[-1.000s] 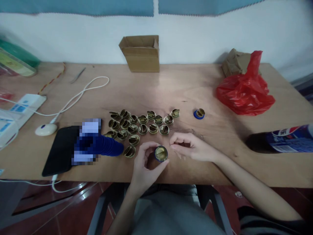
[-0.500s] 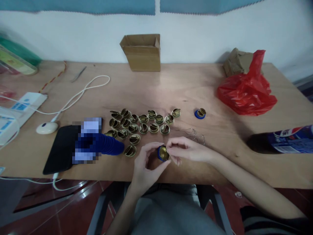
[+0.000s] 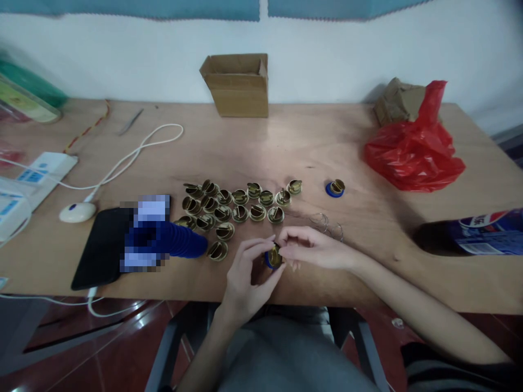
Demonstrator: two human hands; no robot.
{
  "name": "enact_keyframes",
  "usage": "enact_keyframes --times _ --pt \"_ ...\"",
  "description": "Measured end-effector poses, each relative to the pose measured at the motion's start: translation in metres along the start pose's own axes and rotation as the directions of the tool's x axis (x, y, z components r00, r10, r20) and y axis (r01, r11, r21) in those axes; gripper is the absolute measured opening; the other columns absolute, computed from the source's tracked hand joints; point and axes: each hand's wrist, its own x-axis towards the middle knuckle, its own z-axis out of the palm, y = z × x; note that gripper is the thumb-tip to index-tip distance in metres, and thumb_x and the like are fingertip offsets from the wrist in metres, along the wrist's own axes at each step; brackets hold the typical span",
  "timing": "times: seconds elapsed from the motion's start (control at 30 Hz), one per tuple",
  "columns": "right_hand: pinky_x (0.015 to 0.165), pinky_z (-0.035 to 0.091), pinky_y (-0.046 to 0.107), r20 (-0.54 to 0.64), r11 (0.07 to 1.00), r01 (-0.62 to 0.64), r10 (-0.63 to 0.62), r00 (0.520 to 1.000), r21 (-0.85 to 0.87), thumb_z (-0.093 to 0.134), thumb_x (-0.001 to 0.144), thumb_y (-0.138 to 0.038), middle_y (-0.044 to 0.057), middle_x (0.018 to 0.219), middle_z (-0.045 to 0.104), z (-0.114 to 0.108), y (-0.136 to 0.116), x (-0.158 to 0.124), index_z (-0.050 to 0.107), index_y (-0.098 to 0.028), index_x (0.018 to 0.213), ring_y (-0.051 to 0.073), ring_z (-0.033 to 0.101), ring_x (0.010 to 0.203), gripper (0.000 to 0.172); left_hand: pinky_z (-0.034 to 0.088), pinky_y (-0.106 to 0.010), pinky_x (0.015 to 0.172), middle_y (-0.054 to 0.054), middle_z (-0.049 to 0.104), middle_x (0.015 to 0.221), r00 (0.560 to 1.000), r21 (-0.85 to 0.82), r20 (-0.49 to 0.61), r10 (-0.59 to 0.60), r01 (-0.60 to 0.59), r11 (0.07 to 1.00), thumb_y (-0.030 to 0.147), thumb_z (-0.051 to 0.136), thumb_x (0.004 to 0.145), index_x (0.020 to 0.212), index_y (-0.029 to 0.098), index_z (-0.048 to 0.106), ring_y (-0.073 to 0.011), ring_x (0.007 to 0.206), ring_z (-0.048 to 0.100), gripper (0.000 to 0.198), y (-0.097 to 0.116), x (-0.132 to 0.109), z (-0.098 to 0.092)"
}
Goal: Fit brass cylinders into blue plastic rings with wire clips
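Near the front edge of the table, a round brass-coloured piece with a blue rim [image 3: 273, 258] sits between my two hands. My left hand [image 3: 249, 275] grips its edge, with the thumb below and the fingers above. From the right, my right hand [image 3: 310, 249] pinches at the piece's brass part; the fingertips partly cover it. Several similar brass pieces with pale rims [image 3: 240, 213] lie in rows beyond my left hand. Another blue-rimmed brass piece [image 3: 335, 188] stands apart at the right. Thin wire rings [image 3: 327, 223] lie just past my right hand.
On the left are a stack of blue rings [image 3: 186, 240], a black phone [image 3: 104, 247], a white mouse-shaped device [image 3: 77, 212] and a power strip [image 3: 44, 174]. An open cardboard box [image 3: 241, 92] stands against the wall. A red plastic bag [image 3: 414, 155] and a cola bottle [image 3: 469, 234] are at right.
The brass part in the blue-rimmed piece showed a smooth bowl before and now shows a raised, tilted brass shape. My right fingers have shifted slightly over it; my left hand still grips the edge.
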Motion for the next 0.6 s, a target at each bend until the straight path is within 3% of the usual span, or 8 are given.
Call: enact_keyframes --times 0.2,0.3,0.6 --pt "0.062 0.047 0.024 0.035 0.998 0.023 -0.021 0.999 -0.056 0.067 0.095 -0.042 -0.004 0.077 0.058 -0.001 0.0032 0.0006 0.056 -0.018 0.09 0.01 0.056 0.065 0.027 0.061 -0.033 0.099 -0.009 0.067 0.117 0.996 0.072 -0.003 0.095 -0.094 0.993 0.005 0.081 0.08 0.128 0.017 0.057 -0.0189 0.111 0.069 0.055 0.0017 0.0033 -0.0002" --pt "0.059 0.041 0.023 0.033 0.982 0.089 -0.085 0.996 -0.166 0.065 0.097 -0.041 -0.004 0.076 0.056 -0.0009 0.0061 -0.0001 0.057 -0.018 0.09 0.009 0.051 0.065 0.025 0.061 -0.032 0.099 -0.01 0.067 0.117 0.992 0.089 -0.003 0.122 -0.122 0.989 0.004 0.08 0.081 0.129 0.016 0.057 -0.0186 0.112 0.069 0.054 0.0029 0.0033 -0.0006" --pt "0.057 0.035 0.022 0.003 0.827 0.208 -0.242 0.97 -0.523 0.063 0.097 -0.026 -0.006 0.072 0.053 0.0083 -0.0019 -0.0052 0.056 -0.019 0.088 0.009 0.045 0.061 0.013 0.061 -0.033 0.102 -0.011 0.067 0.12 0.986 0.129 0.011 0.166 -0.166 0.978 0.002 0.075 0.083 0.133 0.016 0.056 -0.0205 0.117 0.069 0.055 0.0029 0.0 -0.0016"
